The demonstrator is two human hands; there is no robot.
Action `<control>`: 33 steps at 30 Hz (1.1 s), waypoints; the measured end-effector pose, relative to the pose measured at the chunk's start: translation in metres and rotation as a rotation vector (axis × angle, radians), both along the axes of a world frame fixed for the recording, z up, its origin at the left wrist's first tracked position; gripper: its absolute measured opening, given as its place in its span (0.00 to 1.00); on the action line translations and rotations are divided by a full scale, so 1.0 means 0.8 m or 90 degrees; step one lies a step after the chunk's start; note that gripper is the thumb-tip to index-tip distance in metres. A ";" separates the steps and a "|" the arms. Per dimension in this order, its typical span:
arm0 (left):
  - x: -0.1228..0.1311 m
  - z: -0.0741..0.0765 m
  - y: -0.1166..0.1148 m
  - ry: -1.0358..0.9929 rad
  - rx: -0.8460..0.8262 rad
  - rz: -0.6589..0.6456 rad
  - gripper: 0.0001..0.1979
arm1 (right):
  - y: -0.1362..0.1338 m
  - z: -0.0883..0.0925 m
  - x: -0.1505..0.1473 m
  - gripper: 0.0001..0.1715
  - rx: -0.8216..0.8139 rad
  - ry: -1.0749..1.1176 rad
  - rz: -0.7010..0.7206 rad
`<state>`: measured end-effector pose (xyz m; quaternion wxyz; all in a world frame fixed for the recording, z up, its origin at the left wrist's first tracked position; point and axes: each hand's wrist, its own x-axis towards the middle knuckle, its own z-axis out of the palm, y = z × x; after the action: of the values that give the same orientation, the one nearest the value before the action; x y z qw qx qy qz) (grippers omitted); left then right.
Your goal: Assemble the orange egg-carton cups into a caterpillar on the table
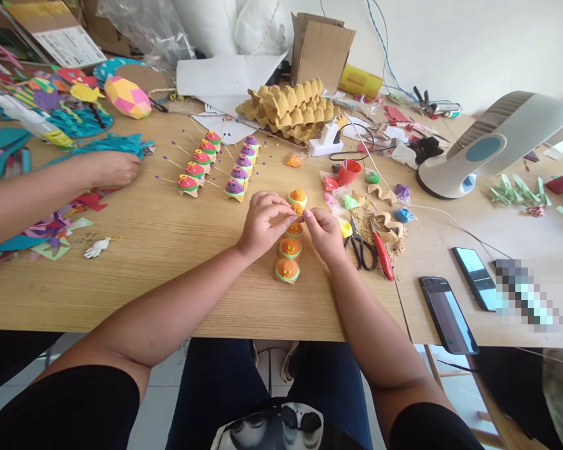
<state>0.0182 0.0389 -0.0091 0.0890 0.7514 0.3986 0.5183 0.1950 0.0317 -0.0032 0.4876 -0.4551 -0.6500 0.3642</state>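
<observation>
The orange row (290, 249) stands on the table (216, 294), in the middle, straight in front of the person and running away from the near edge. It has five bumps with orange tops; the nearer ones show pale green bands, and the second nearest wears a yellow smiling face. Both hands meet over its far part, the left hand (266, 226) on one side and the right hand (326, 234) on the other. Thumb and fingers of each are drawn together at the second bump from the far end; whether they pinch something small or just touch the bump, one cannot tell.

Just right of the right hand lie a yellow lump (344, 227), scissors (360, 247) and a red tool (382, 251). Beyond them stands a red cup (348, 173) among bagged lumps of colour. To the left, farther back, a purple row (242, 167) and a red row (196, 167) stand side by side, with thin sticks poking out. Farther left, a co-worker's hand (115, 169) rests near teal paper (115, 145). Egg trays (291, 109) are stacked at the back; a fan (490, 147) stands at right, beyond two phones (448, 315).
</observation>
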 end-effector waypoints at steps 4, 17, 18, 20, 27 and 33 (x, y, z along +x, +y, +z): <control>-0.001 0.000 0.000 -0.011 0.027 -0.017 0.06 | 0.000 0.001 0.000 0.31 0.012 -0.005 -0.007; -0.001 0.000 0.000 -0.014 0.000 -0.037 0.09 | 0.001 0.000 0.001 0.33 0.015 0.001 -0.043; -0.001 0.000 0.000 -0.014 0.003 -0.039 0.08 | 0.001 0.001 0.001 0.33 0.015 0.003 -0.039; 0.000 0.000 -0.001 -0.019 0.013 -0.038 0.06 | 0.001 0.001 0.001 0.33 0.011 0.002 -0.034; 0.000 0.000 0.000 -0.020 0.013 -0.020 0.07 | 0.000 0.002 0.001 0.31 0.021 -0.002 -0.025; -0.001 0.001 0.000 -0.016 0.004 -0.007 0.08 | 0.000 0.001 0.001 0.29 0.020 -0.003 -0.024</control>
<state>0.0176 0.0389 -0.0086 0.0945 0.7476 0.3914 0.5282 0.1962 0.0314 -0.0023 0.5001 -0.4603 -0.6480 0.3436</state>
